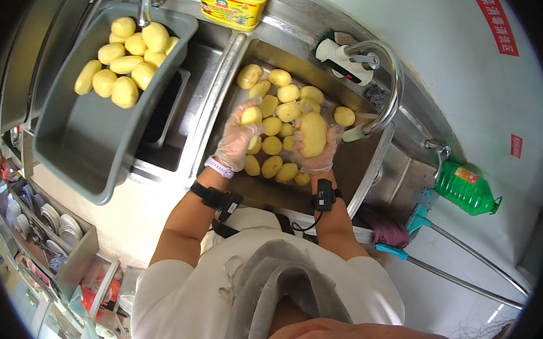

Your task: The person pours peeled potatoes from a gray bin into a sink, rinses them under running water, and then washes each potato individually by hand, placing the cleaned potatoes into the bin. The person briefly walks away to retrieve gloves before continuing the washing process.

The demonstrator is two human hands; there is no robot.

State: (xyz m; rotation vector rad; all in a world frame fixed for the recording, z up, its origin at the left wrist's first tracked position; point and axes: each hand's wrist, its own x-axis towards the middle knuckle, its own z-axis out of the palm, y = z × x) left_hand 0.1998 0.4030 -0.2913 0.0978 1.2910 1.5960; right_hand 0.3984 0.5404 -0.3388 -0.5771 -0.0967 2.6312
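Note:
My right hand (318, 151), in a clear plastic glove, grips a large, long potato (313, 133) above the right stainless steel sink basin (352, 157). In the same kind of glove, my left hand (233, 144) has its fingers curled around a smaller potato (251, 116) at the basin's left side. Several yellow potatoes (271, 145) lie between and beyond both hands on the basin floor. One potato (344, 116) sits apart near the spout. To the left, a grey plastic tub (88, 148) holds several pale yellow potatoes (124, 92) at its far end.
A gooseneck faucet (398, 75) with a white unit (342, 60) arches over the basin's right side. A yellow plastic container (236, 6) stands behind the divider. A second tap (146, 9) hangs over the tub. At right are a green bottle (464, 189) and mop handles (464, 279).

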